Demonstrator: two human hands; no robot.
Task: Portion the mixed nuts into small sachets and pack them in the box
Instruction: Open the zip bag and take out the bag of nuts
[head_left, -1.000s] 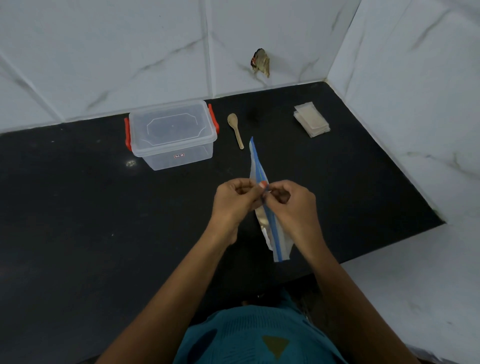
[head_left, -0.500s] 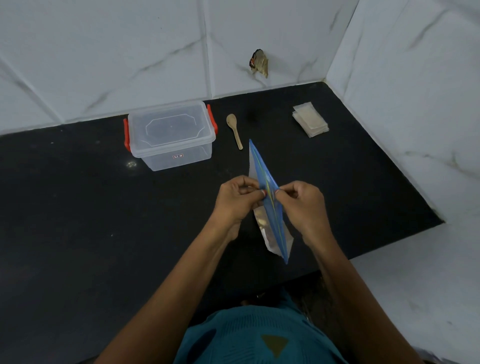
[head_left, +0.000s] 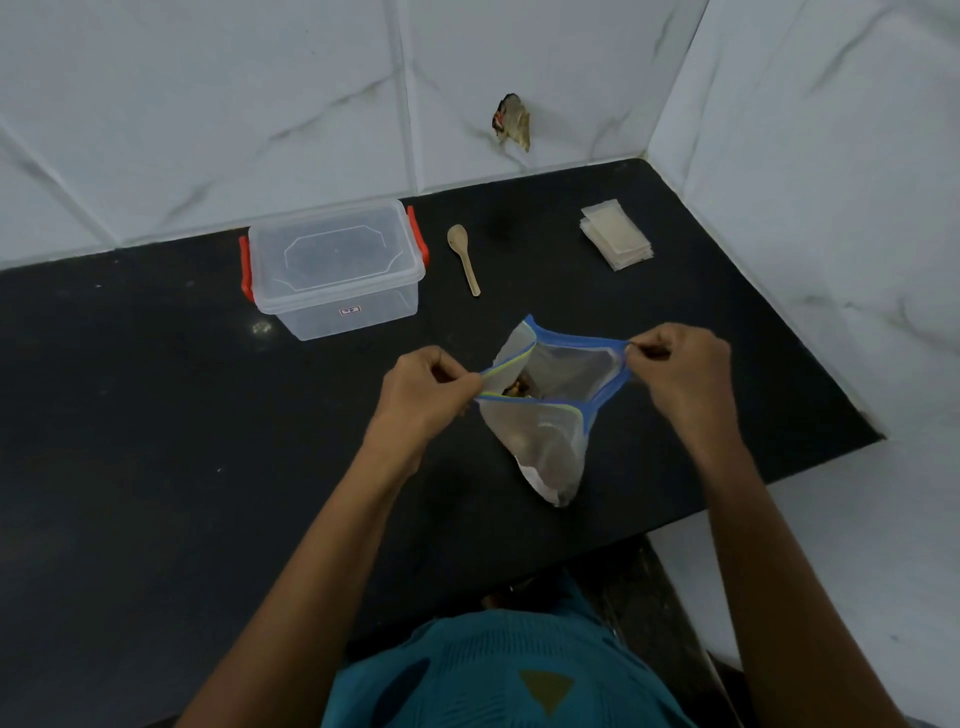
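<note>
Now left hand (head_left: 427, 391) and right hand (head_left: 681, 365) pinch bag (head_left: 540, 441) rims.

dark stone counter (head_left: 156, 467), white marbled wall tiles (head_left: 208, 104), walls meeting in right corner, dim light

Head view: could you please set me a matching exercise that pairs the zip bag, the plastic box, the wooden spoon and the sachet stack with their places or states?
Column one
1. zip bag
2. plastic box
3. wooden spoon
4. sachet stack

Column two
A. lies flat between the plastic box and the sachet stack
B. mouth held open, pinched by the left hand and right hand
C. lid on, red latches at the ends
D. farthest right in the back row

Pairs: 1-B, 2-C, 3-A, 4-D
</note>
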